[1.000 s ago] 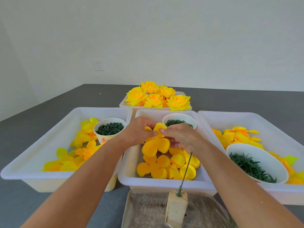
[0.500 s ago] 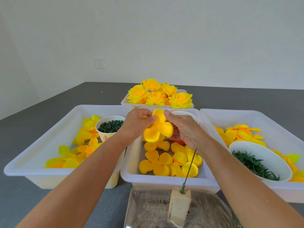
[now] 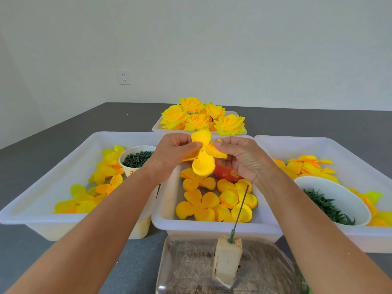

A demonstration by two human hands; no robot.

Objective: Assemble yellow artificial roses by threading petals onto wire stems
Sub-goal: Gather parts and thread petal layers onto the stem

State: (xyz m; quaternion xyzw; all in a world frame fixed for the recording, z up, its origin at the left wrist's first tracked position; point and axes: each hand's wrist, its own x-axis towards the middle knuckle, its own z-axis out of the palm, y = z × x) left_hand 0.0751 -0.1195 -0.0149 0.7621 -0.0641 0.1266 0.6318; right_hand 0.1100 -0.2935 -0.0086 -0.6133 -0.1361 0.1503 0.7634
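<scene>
Petal piece point(image 3: 202, 159) now higher above tray point(image 3: 212, 227), both hands pinching.

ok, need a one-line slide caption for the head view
Both hands, left hand and right hand, pinch a yellow petal piece above the middle tray, wire stem waiting upright in its block.

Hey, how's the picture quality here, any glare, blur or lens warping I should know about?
Head view: soft, even light, no harsh shadows; the hands and petal piece look reasonably sharp; wide-angle warping stretches the forearms; faint glare on the clear cover at the bottom.
</scene>
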